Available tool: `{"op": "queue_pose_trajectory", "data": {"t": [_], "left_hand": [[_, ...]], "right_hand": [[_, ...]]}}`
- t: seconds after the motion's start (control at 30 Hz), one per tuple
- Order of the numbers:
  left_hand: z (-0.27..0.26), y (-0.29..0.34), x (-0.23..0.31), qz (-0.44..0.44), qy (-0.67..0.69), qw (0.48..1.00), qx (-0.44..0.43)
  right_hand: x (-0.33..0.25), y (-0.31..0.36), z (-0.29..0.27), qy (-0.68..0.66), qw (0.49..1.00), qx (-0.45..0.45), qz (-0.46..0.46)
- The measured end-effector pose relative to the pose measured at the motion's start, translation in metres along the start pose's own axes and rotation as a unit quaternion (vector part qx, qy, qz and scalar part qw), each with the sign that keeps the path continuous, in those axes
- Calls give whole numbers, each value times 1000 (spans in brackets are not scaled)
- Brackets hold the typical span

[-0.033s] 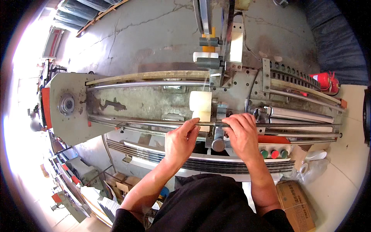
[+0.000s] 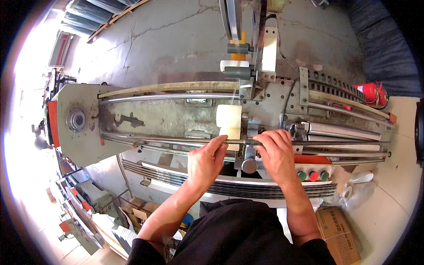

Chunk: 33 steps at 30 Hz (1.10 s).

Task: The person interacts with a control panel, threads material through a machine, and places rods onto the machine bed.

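A long thin dark rod (image 2: 335, 143) lies lengthwise along the near side of a grey-green machine (image 2: 168, 115). My left hand (image 2: 206, 159) pinches it between thumb and fingers, just left of the machine's middle. A short way to the right, my right hand (image 2: 277, 154) has its fingers curled over the same rod. Between and behind the hands sit a cream roller (image 2: 229, 116) and a second cream roller (image 2: 230, 132) nearer to me. A round metal knob (image 2: 249, 166) shows below the rod between my wrists. My fingertips partly hide the rod.
Several dark strips (image 2: 265, 190) lie along a ledge in front of me. Green and red push buttons (image 2: 314, 176) sit at right. An upright arm with grey rollers (image 2: 237, 72) rises beyond the machine. A cardboard box (image 2: 338, 234) stands low right, a fire extinguisher (image 2: 372, 93) far right.
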<state>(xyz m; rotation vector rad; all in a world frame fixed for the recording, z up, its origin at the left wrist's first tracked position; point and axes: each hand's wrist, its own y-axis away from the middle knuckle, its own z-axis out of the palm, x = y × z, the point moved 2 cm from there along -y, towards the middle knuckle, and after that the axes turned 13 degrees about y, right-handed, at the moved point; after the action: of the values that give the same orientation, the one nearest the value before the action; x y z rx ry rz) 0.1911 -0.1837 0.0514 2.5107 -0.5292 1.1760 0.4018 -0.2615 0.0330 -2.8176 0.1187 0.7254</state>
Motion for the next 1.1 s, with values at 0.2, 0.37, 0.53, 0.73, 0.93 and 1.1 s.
{"op": "queue_pose_trajectory", "data": {"t": [0.2,0.37,0.53,0.73,0.93,1.1], "left_hand": [[-20,-17,11,217,-232,947,-42],[-37,-46,6,242,-165,950,-105],[-43,-69,-2,34,-83,948,-307],[-37,-78,-2,-93,76,933,-340],[-35,-72,-22,-101,171,925,-325],[-37,-63,3,1,-2,961,-275]], "right_hand": [[4,-2,3,-8,1000,3,-11],[5,-4,3,-9,1000,18,-18],[3,-4,2,-5,1000,20,-13],[2,-1,7,-3,1000,27,-1],[1,2,11,18,999,33,6],[-6,-5,8,47,999,-8,25]]}}
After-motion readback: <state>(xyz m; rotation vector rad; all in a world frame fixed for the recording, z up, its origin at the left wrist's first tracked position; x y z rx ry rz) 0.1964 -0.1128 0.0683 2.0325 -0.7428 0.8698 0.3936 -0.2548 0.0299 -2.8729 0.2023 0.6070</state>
